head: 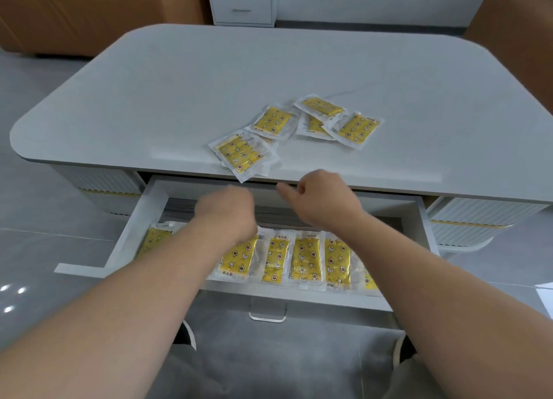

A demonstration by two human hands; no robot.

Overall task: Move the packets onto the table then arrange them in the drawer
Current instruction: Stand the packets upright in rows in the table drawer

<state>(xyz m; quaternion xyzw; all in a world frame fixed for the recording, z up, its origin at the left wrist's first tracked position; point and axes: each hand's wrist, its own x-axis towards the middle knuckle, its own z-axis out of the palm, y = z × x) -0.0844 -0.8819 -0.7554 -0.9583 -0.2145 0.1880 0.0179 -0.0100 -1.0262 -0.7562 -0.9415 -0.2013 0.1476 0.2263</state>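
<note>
Several loose packets (272, 121): are lying scattered on the table (179, 84) toward its front edge, some overlapping; the nearest one is reaching that edge, just above the drawer.
Drawer (131, 219): is standing open below the tabletop, with its handle (267, 313) facing the person.
Row of packets (306, 259): is lying flat along the front of the drawer, side by side, with long edges touching or slightly overlapping; one more at the far left is lying apart from the rest, partly hidden by the left forearm.
Left hand (227, 210): is hovering over the middle of the drawer, back upward and blurred; the fingers are curling down out of sight, so whether they are holding anything cannot be told.
Right hand (326, 198): is hovering at the table's front edge, just right of the nearest loose packet; the fingers are curling into the palm, the thumb is pointing left, and nothing is showing in the grip.
Background: a white cabinet (242, 3) and a brown sofa (74, 18) are standing beyond the table.
</note>
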